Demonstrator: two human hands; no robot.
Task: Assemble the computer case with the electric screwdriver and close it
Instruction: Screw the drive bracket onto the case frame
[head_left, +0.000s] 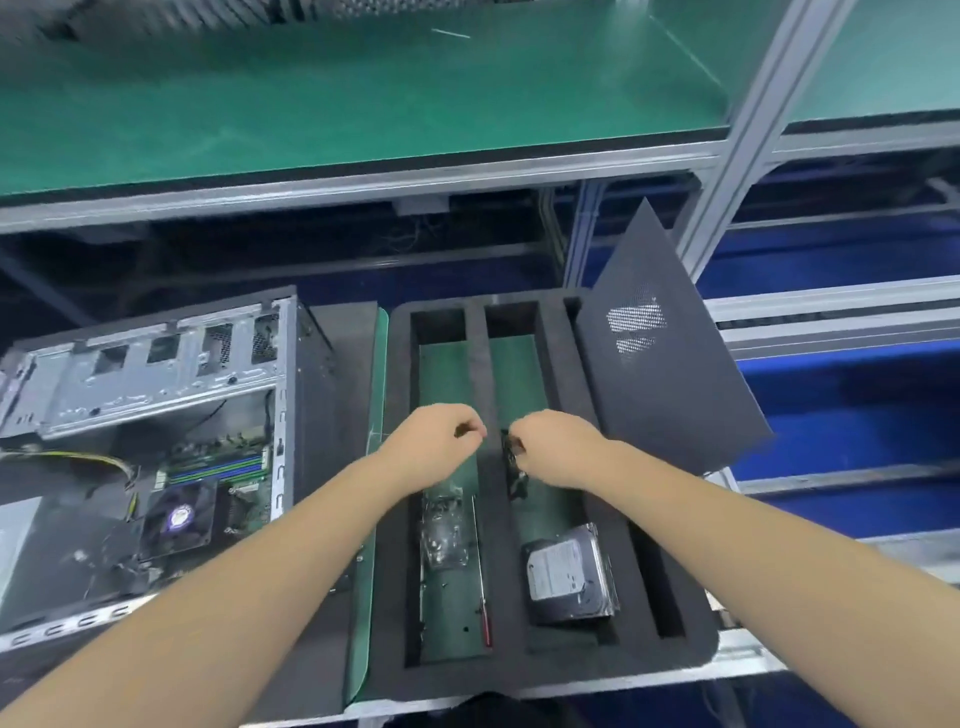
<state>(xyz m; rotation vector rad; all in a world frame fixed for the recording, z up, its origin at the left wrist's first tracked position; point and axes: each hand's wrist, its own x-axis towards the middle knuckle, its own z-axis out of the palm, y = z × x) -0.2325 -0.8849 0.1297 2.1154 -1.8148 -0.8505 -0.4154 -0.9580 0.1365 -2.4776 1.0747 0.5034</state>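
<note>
The open computer case (150, 447) lies on its side at the left, its motherboard and CPU fan (179, 519) exposed. Its black side panel (670, 374) leans at the right end of a black foam tray (561, 660). My left hand (441, 447) hovers over the tray's left slot with fingers curled, pinching something tiny that I cannot make out. My right hand (556, 447) grips a small dark part (511, 457) over the middle slot. A red-handled screwdriver (483, 587) and a clear bag of screws (442, 525) lie in the left slot.
A hard drive (569, 571) lies in the tray's middle slot. A green-topped shelf (337, 104) with aluminium framing runs overhead at the back. An aluminium post (737, 130) rises at the right. Blue bins (857, 374) sit to the right.
</note>
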